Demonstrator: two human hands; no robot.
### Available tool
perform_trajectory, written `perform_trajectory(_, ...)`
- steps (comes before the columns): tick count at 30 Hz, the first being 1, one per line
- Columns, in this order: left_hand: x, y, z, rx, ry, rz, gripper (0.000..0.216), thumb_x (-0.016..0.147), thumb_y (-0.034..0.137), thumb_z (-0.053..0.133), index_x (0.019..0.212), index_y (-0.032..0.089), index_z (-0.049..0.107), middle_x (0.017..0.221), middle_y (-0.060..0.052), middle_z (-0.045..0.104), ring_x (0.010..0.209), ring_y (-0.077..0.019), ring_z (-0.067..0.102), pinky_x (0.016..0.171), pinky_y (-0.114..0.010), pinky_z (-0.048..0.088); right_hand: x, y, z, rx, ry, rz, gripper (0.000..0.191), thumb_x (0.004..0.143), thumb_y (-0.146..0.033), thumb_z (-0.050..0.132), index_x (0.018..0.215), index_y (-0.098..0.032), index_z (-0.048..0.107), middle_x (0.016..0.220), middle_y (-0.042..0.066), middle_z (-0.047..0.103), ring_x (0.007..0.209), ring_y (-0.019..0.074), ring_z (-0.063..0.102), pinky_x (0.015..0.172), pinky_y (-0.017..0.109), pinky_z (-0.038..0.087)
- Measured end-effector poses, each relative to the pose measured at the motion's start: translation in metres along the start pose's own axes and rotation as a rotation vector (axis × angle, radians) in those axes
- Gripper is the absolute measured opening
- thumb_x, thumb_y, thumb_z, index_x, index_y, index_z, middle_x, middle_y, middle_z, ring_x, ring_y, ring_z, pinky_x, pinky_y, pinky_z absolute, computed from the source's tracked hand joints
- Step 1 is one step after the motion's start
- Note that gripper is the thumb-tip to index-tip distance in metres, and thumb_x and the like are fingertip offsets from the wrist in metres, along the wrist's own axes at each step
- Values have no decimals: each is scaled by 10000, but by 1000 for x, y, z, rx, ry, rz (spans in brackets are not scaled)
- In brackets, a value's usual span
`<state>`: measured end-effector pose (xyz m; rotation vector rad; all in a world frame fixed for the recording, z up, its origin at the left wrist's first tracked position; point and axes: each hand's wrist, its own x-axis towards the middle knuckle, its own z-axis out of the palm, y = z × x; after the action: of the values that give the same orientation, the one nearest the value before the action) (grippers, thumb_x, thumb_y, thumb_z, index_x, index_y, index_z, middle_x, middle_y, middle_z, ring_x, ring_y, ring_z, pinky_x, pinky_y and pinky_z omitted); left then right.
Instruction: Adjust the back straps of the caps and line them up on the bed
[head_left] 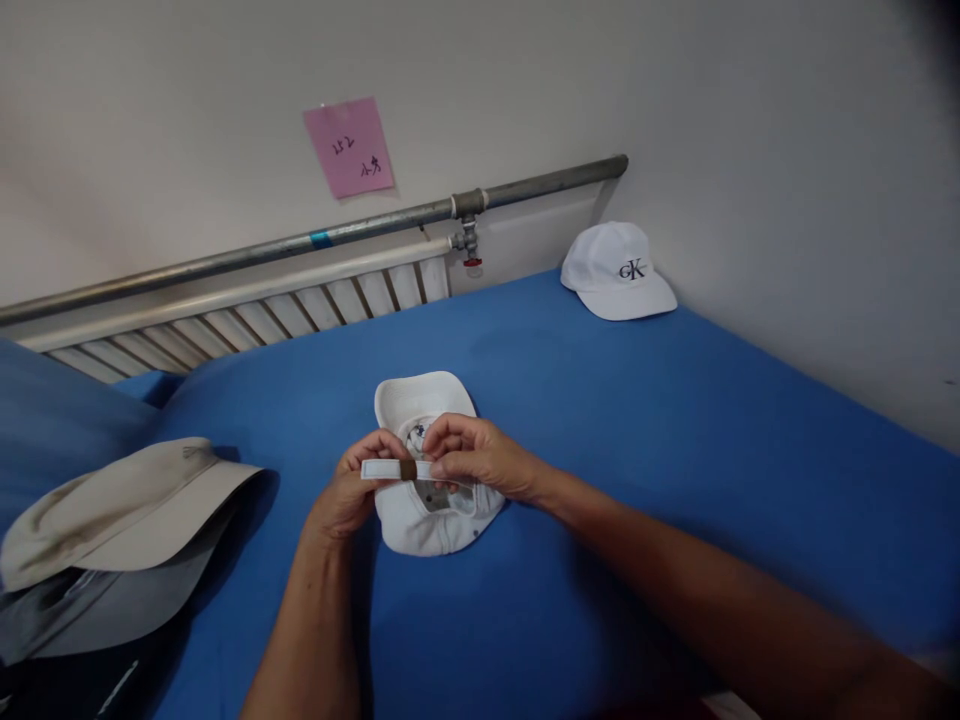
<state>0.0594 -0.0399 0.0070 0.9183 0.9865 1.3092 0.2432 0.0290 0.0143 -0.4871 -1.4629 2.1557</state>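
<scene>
A white baseball cap (427, 535) is upturned on the blue sheet in front of me, its brim pointing away and its inside showing. Across its back opening runs a white adjustment strap (382, 469) with a brown loop (408, 470) on it. My left hand (352, 490) is closed on the strap's left part, with the thumb partly behind it. From the right, my right hand (480, 455) pinches the strap just past the brown loop, thumb and fingers together. Both hands hide parts of the cap's rim.
At the far right corner sits another white cap (615, 270) with dark letters, by the wall. Stacked at the left are a beige cap (127, 505) and a grey cap (142, 605). A radiator (277, 318), a metal pipe (247, 258) and a pink note (349, 148) are along the back wall.
</scene>
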Motion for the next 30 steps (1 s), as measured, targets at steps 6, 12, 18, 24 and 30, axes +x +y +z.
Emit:
perform_trajectory(6, -1, 1, 6, 16, 32, -43, 237, 527, 201, 830, 677, 146, 655, 662, -7, 670, 562, -108, 589, 546, -193, 449, 0, 2, 1, 8, 13, -6, 206, 633, -157, 687, 801, -177, 569, 591, -58, 599, 502, 68, 532, 517, 195, 412)
perform_trajectory(12, 1, 1, 12, 20, 16, -73, 216, 539, 182, 826, 666, 146, 655, 626, 6, 663, 524, -86, 571, 512, -169, 417, 3, 7, 0, 16, -10, -32, 200, 646, -174, 693, 804, -178, 571, 621, -57, 599, 521, 70, 543, 553, 213, 442)
perform_trajectory(18, 0, 0, 5, 32, 5, -40, 243, 536, 185, 826, 714, 153, 664, 662, 1, 674, 564, -98, 581, 546, -185, 437, 2, 4, -1, -82, 5, -34, 198, 651, -129, 650, 829, -179, 580, 607, -57, 588, 523, 75, 537, 511, 195, 400)
perform_trajectory(24, -1, 2, 8, 50, -2, -56, 218, 549, 184, 817, 689, 151, 653, 649, 3, 667, 548, -102, 574, 532, -191, 426, 0, 2, 0, -52, -9, -27, 209, 629, -110, 640, 812, -179, 566, 625, -57, 594, 516, 68, 533, 495, 184, 375)
perform_trajectory(30, -1, 2, 10, 90, -10, -75, 178, 599, 188, 793, 704, 151, 654, 647, -4, 667, 548, -105, 571, 537, -198, 413, 1, 3, 0, -93, -2, -21, 190, 647, -123, 632, 810, -185, 557, 604, -65, 579, 521, 72, 535, 501, 191, 415)
